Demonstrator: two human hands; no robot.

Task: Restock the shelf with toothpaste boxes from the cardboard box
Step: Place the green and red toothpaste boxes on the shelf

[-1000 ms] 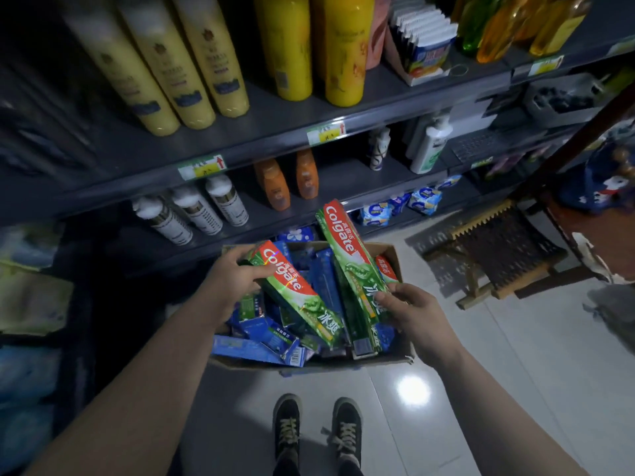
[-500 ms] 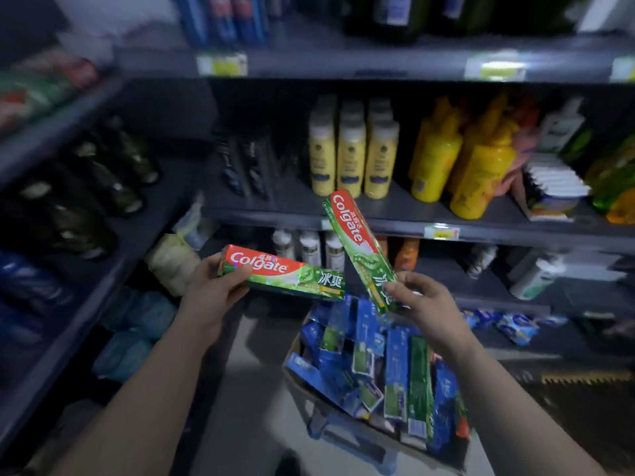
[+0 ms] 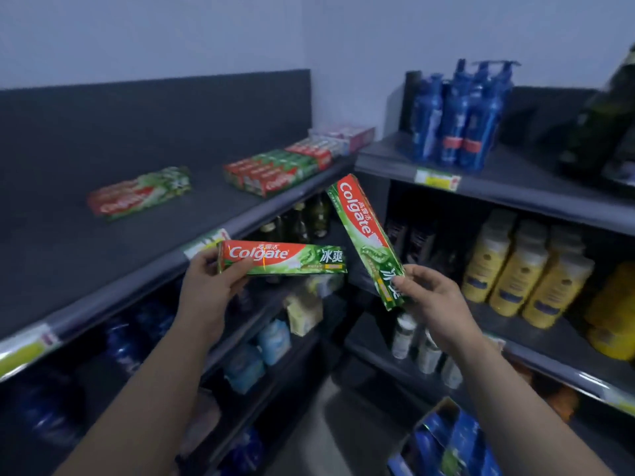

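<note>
Two red-and-green toothpaste boxes in hand, both raised in front of the top shelf (image 3: 144, 255). Left hand (image 3: 209, 286) clasps the left toothpaste box (image 3: 281, 257) by its red end, thumb across the printed face, box lying level with its far end pointing to 3 o'clock. Right hand (image 3: 429, 300) pinches the right toothpaste box (image 3: 364, 235) at its lower green end, box tilted, top leaning toward 11 o'clock. The two boxes are near each other but apart. Judged light: each rides on a one-ended hold with no visible sag. Thin carton, stiff along its length, likely to dent if squeezed hard on the broad faces; glossy print may be a little slick. Better hold would be across the narrow edges near the middle, for control when laying flat. On the top shelf, a single box (image 3: 139, 194) lies at 10 o'clock of the left hand, and a row of laid boxes (image 3: 275, 170) sits at 12 o'clock, bare shelf between them. Cardboard box (image 3: 446, 444) with remaining stock is at 5 o'clock, low in view, only partly seen.
</note>
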